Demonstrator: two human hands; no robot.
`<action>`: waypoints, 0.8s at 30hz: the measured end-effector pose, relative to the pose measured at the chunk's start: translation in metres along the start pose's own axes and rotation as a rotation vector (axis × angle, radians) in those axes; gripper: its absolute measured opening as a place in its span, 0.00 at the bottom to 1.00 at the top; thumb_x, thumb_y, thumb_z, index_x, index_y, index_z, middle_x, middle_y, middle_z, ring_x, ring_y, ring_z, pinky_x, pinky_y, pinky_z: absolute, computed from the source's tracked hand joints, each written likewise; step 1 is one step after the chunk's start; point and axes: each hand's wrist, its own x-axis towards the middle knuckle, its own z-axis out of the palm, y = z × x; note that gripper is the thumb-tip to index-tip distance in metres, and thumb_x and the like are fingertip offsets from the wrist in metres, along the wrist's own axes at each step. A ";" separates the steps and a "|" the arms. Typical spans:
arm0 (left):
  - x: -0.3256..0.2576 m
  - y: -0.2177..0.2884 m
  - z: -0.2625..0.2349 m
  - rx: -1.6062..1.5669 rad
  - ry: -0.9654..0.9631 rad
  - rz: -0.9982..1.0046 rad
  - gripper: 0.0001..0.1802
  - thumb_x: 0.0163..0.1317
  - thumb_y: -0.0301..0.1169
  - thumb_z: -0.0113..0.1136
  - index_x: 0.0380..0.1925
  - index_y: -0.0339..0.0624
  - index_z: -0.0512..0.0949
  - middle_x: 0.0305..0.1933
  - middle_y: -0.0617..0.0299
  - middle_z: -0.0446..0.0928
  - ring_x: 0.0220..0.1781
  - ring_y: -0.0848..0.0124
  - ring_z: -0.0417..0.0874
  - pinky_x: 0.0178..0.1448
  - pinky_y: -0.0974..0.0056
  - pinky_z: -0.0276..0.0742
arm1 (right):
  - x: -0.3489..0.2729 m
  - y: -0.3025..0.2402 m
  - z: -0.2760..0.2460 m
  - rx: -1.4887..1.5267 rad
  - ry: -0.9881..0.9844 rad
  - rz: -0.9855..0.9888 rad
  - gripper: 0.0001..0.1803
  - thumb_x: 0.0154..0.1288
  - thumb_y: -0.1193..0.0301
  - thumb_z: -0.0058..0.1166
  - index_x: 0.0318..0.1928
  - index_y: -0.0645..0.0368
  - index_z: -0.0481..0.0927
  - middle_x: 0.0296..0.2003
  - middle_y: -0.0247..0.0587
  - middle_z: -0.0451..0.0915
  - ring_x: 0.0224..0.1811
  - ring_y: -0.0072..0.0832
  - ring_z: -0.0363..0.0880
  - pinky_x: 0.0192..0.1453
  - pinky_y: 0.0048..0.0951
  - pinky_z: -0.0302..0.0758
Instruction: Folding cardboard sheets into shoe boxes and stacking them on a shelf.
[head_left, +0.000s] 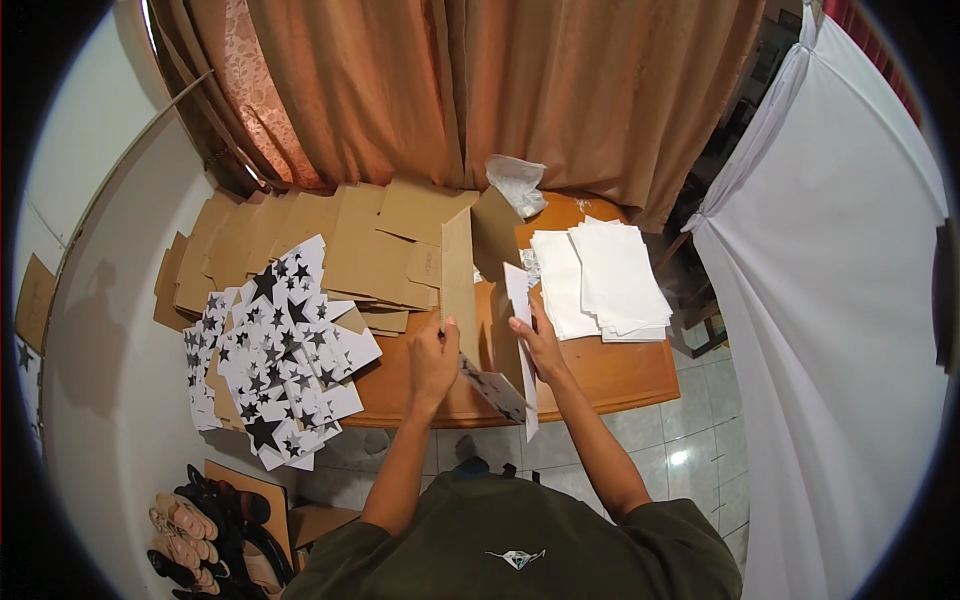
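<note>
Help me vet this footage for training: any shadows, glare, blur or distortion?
Head view: fisheye bowing along the top of the smooth white wall, which also carries a soft shadow; head view: bright glare on the glossy grey floor tiles; head view: flat white paper sheets nearly washed out; head view: bare left hand and bare right hand fairly sharp.

The box (458, 275) bars the way within the grip; cardboard (365, 245) lies near its left, white paper (622, 280) right. Nearer the body, a hand could pass between the forearms (402, 465).
</note>
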 end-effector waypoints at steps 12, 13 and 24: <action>0.003 -0.044 -0.020 0.310 -0.078 0.015 0.23 0.66 0.29 0.52 0.59 0.32 0.78 0.46 0.38 0.82 0.45 0.44 0.85 0.50 0.49 0.79 | 0.050 0.061 0.001 -0.426 0.321 0.053 0.54 0.57 0.49 0.73 0.71 0.71 0.59 0.63 0.58 0.72 0.66 0.44 0.73 0.70 0.39 0.69; 0.002 -0.048 -0.016 0.342 -0.138 -0.041 0.23 0.66 0.29 0.53 0.59 0.32 0.78 0.46 0.39 0.82 0.46 0.44 0.84 0.51 0.49 0.80 | 0.049 0.061 0.000 -0.489 0.325 0.061 0.56 0.55 0.48 0.73 0.71 0.71 0.59 0.64 0.61 0.71 0.67 0.47 0.72 0.71 0.40 0.68; 0.008 -0.103 0.030 0.244 -0.331 -0.090 0.27 0.65 0.35 0.59 0.63 0.35 0.71 0.56 0.40 0.79 0.57 0.42 0.80 0.60 0.47 0.77 | 0.050 0.079 -0.019 -0.608 0.273 0.099 0.62 0.55 0.39 0.70 0.72 0.74 0.54 0.62 0.71 0.72 0.65 0.53 0.75 0.68 0.43 0.72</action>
